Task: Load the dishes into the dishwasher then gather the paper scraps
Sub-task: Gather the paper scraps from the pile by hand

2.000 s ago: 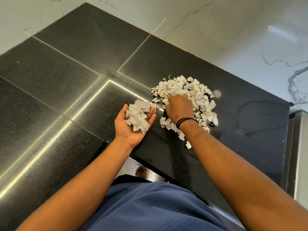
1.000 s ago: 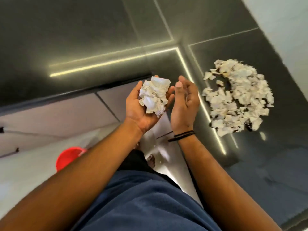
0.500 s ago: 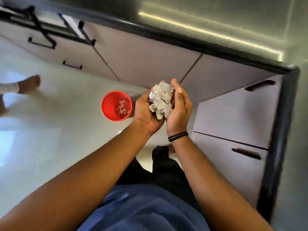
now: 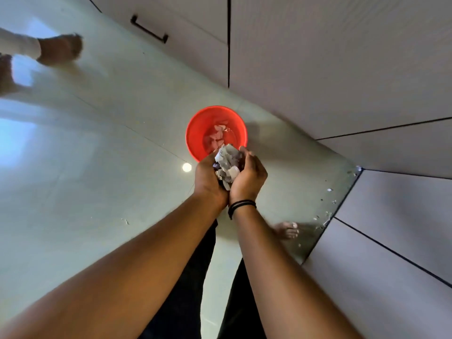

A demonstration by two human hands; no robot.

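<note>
A wad of white paper scraps (image 4: 228, 163) sits cupped between my two hands, which are pressed together. My left hand (image 4: 208, 178) curls round its left side and my right hand (image 4: 249, 176), with a black band at the wrist, curls round its right side. Both hands hover just above the near rim of a red bucket (image 4: 195, 135) that stands on the floor. A few paper scraps (image 4: 216, 138) lie inside the bucket. The dishwasher and the dishes are out of view.
Pale cabinet fronts (image 4: 342, 69) with a black handle (image 4: 149, 33) run along the top and right. Small paper bits (image 4: 325, 216) lie on the floor by the cabinet corner. Another person's foot (image 4: 58, 48) is at the upper left. My own foot (image 4: 286, 230) shows below.
I turned away from the black counter and its scrap pile toward the floor. Both hands closed round the wad and moved over the red bucket.
</note>
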